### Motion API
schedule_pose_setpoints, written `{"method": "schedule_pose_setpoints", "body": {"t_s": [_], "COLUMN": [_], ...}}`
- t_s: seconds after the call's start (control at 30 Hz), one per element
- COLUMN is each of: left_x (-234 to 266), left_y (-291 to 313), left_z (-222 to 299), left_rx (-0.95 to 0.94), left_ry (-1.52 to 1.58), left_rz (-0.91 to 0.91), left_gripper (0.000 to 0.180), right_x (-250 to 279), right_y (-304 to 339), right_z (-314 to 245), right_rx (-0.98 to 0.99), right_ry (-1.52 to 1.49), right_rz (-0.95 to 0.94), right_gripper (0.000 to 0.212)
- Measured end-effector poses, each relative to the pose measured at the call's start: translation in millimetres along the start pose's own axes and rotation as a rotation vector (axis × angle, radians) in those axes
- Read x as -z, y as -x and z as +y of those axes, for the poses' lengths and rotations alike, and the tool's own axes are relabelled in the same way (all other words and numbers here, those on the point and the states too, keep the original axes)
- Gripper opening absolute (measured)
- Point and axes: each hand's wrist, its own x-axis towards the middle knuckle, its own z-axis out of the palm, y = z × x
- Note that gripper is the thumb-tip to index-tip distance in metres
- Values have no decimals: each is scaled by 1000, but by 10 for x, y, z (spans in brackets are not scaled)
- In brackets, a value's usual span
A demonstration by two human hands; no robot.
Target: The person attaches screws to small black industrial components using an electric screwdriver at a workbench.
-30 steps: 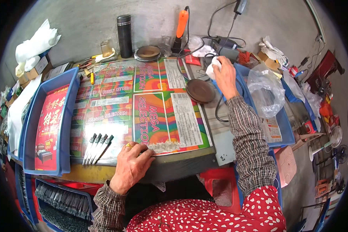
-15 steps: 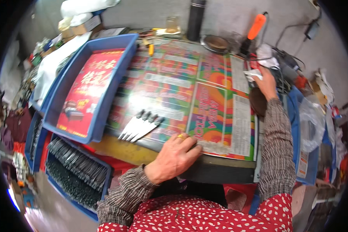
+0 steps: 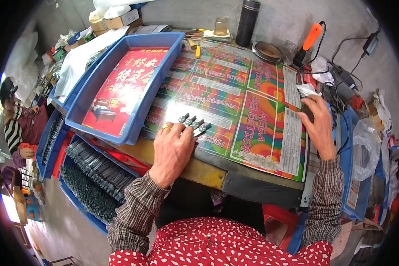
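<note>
My left hand (image 3: 170, 148) is at the front of the worktable, its fingers curled over several slim flat metal pieces with dark knobbed ends (image 3: 193, 123). The dark ends stick out beyond my fingers, and most of the pale lengths are hidden under the hand. At the table's right edge my right hand (image 3: 318, 124) has its fingers bent and apart, nothing visibly gripped. Partly behind it shows a dark brown rounded thing (image 3: 307, 110). A crumpled white cloth (image 3: 307, 90) lies just past its fingertips.
A blue tray (image 3: 139, 126) lined with red printed paper stands on the left. Below it, a blue bin holds many dark slim pieces (image 3: 97, 173). An orange-handled tool (image 3: 312, 37), cables (image 3: 339, 111), a dark cylinder (image 3: 248, 23) and a round dish (image 3: 268, 51) sit along the back. Another person (image 3: 24, 117) is far left.
My left hand has moved left onto the metal pieces, which lay fanned out uncovered before. My right hand has drawn back from the white cloth. The view has shifted.
</note>
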Motion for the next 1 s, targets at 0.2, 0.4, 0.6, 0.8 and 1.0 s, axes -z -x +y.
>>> {"method": "schedule_pose_setpoints", "body": {"t_s": [0.2,0.4,0.6,0.8,1.0], "left_x": [-43,-23,-127,-184,-210], "left_y": [-70,-115,-121,-175,-117], "left_z": [-1,7,3,75,66], "left_rx": [0,24,19,27,13], "left_ry": [-19,37,34,17,-102], "left_rz": [-37,-73,-89,-72,-47], "left_gripper": [28,26,23,15,4], "right_x": [52,38,57,34,-24], "right_y": [255,455,601,744,799], "right_z": [-318,-509,-699,-778,-906], "right_rx": [12,41,65,78,11], "right_ry": [-53,-102,-138,-197,-304], "right_rz": [-55,-37,-40,-17,-7], "right_gripper": [33,32,33,32,25]}}
